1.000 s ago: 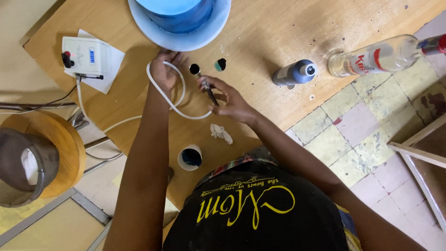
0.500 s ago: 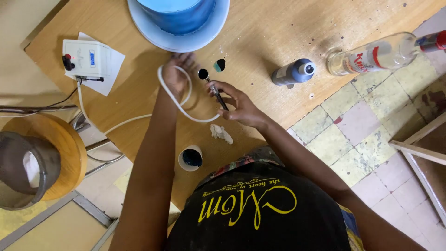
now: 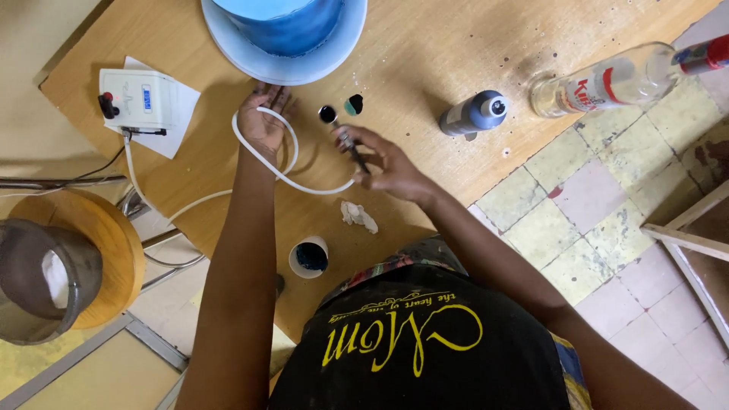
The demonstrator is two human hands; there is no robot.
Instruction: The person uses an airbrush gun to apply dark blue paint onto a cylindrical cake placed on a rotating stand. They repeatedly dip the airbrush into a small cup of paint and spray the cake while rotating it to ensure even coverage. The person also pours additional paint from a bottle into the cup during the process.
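Head view, looking straight down on a wooden table (image 3: 456,45). The left hand (image 3: 262,121) lies palm up just below the rim of a pale blue board (image 3: 228,42) that carries a blue cake (image 3: 281,23). Its fingers are loosely curled around a loop of white hose (image 3: 285,176), likely to keep the slack gathered and off the cake. The hose runs back left to a small white compressor box (image 3: 140,97), which sits on a sheet of white paper (image 3: 178,121) near the table's corner.

The right hand (image 3: 391,167) is closed in a pen-like grip on a slim dark airbrush (image 3: 345,140) at the hose's other end. The airbrush's tip points up toward the cake, and its small cup (image 3: 327,114) faces up, probably so the colour stays in it. A small teal cap (image 3: 354,104) lies just beside the cup.

Near the right hand's wrist lies a crumpled tissue (image 3: 358,216), within easy reach for wiping. Closer to the body stands a white cup (image 3: 309,257) with dark blue inside. To the right, a dark blue bottle (image 3: 472,114) lies on its side, and a clear glass bottle (image 3: 607,80) with a red cap lies beyond it at the table's edge. A round wooden stool (image 3: 91,228) carrying a grey pot (image 3: 42,281) stands left of the table.
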